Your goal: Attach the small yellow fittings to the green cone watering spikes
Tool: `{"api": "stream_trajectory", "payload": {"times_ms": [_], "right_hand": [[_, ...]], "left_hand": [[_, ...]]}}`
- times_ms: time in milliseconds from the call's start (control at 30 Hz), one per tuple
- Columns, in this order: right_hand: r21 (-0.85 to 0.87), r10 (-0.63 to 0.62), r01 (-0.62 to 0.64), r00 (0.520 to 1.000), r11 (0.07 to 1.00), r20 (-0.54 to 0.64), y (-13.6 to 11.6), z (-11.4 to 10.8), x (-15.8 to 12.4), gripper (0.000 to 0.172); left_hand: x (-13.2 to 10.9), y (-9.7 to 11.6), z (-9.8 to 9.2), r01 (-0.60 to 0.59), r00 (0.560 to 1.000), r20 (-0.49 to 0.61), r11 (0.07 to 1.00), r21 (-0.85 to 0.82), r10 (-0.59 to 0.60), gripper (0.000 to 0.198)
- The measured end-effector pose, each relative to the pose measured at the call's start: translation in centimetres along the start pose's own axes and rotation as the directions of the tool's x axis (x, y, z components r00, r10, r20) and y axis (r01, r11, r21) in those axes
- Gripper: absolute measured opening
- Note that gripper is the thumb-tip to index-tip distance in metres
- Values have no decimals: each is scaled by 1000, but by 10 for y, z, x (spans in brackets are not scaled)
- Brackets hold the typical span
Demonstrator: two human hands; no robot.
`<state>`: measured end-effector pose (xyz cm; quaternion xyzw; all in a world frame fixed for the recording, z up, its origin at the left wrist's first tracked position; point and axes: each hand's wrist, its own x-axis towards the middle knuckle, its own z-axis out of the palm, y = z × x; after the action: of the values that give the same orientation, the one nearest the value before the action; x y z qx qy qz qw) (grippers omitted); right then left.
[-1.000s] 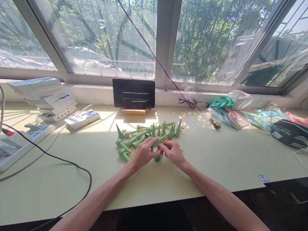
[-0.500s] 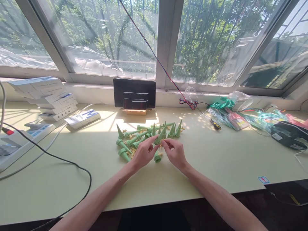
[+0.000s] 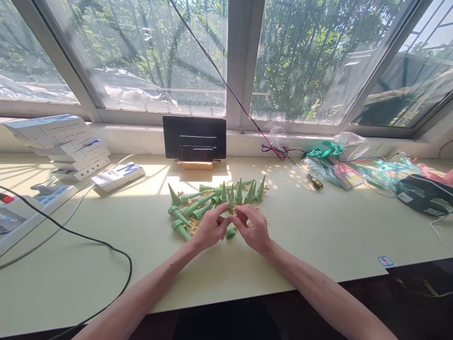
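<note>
Both hands meet over a heap of green plastic cone spikes (image 3: 198, 205) with small tan parts among them, on a pale yellow-green table (image 3: 141, 245). My left hand (image 3: 208, 228) and my right hand (image 3: 252, 229) pinch the same green cone spike (image 3: 230, 203), which points upward between the fingertips. A short green cap piece (image 3: 230, 232) lies on the table just below the fingers. Several more cones (image 3: 249, 191) stand upright behind the hands.
A dark tablet (image 3: 194, 138) on a wooden stand sits at the window sill. White boxes (image 3: 67, 144) are stacked at the left, with a power strip (image 3: 33, 203) and a black cable (image 3: 88, 243). A screwdriver (image 3: 311, 179), plastic bags (image 3: 339, 163) and a black pouch (image 3: 423, 193) lie at the right.
The held cone has turned from lying slanted to pointing almost straight up, and both hands have closed in a little around it.
</note>
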<state>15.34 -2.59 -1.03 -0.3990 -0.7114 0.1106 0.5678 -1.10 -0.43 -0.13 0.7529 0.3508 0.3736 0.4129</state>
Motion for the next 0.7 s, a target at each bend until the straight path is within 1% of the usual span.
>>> {"api": "stream_trajectory", "payload": {"times_ms": [100,200,300,467,567,700], "right_hand": [[-11,5,-5,1000,1000,4,1,1,0,18],[-3,19,-19,1000,1000,5,1,3,-2,19],[21,32,-32,999,999,2,2,5,-3,17],[54,53,-52,998,997,-17,1,5,-3,15],[65,81,-80,997,995,-19,0,5,-2,14],[84,89,-87,996,993,-20,1,6,-2,14]], "left_hand": [[0,2,1,28,999,39,995,-94,-24,18],[1,5,1,62,996,76,984,-167,-49,22],[1,8,2,93,993,88,974,-208,-76,24],[1,12,4,116,991,90,967,-225,-98,27],[1,12,4,123,990,96,968,-218,-104,29],[1,11,4,131,989,93,963,-234,-111,29]]}}
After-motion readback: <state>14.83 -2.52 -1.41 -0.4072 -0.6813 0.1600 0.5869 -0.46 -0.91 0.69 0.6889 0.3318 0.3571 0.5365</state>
